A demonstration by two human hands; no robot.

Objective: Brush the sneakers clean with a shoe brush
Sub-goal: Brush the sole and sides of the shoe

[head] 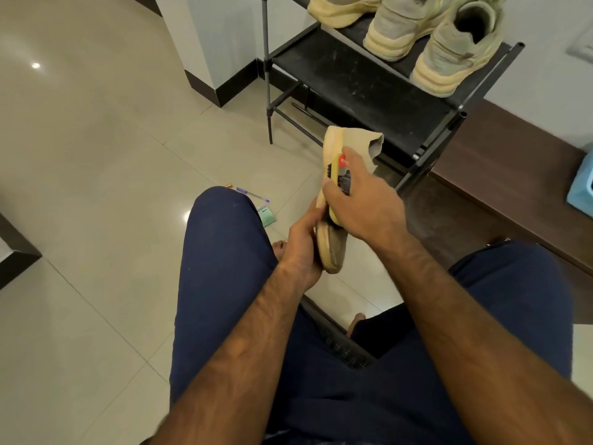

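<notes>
A beige sneaker (pixel 335 252) with a pale yellow sole is held on its side above my knees, heel end pointing away. My left hand (pixel 301 248) grips its toe end from the left. My right hand (pixel 362 200) holds a yellow shoe brush (pixel 337 168) with a red and grey label, its dark bristles pressed against the sneaker's sole edge. Three more beige sneakers (pixel 459 49) stand on the top of a black shoe rack (pixel 362 88) beyond my hands.
On the tiled floor to the left lie a purple pen (pixel 252 194) and a small green comb-like item (pixel 267 216). A dark wooden bench (pixel 500 175) runs along the right wall, with a blue object (pixel 582 187) on it. My bare toes (pixel 279 247) show below.
</notes>
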